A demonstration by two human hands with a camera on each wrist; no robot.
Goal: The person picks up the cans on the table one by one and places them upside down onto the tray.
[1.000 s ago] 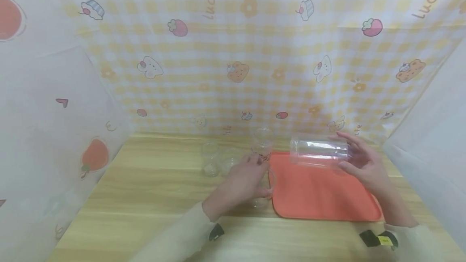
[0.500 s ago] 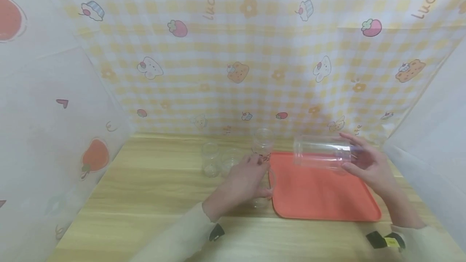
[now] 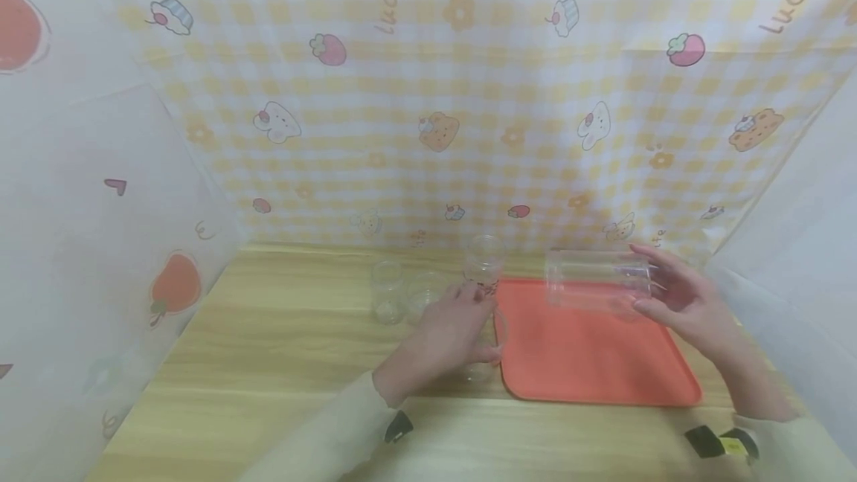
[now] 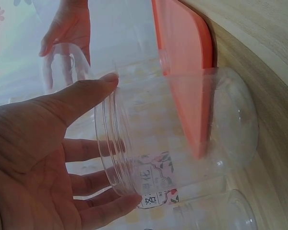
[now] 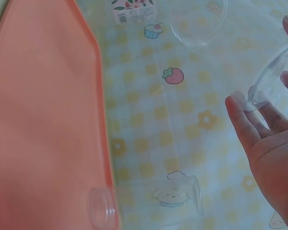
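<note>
Where the orange tray (image 3: 602, 363) lay, a clear jar (image 3: 596, 277) was held sideways near its far edge, right hand (image 3: 689, 311) curled round one end; second jar (image 4: 168, 129) gripped at rim by left hand (image 3: 445, 329). Both seemed light, slippery, best taken at ends.

Five clear jars (image 3: 596, 277), one orange tray (image 3: 596, 370).

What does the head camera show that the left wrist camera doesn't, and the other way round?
Only the head view: the cream sleeves and "luck" lettering on the checked cloth.

Only the left wrist view: legible characters on a label.

Both: the left hand gripping a clear jar, the right hand gripping another jar, and the orange tray.
</note>
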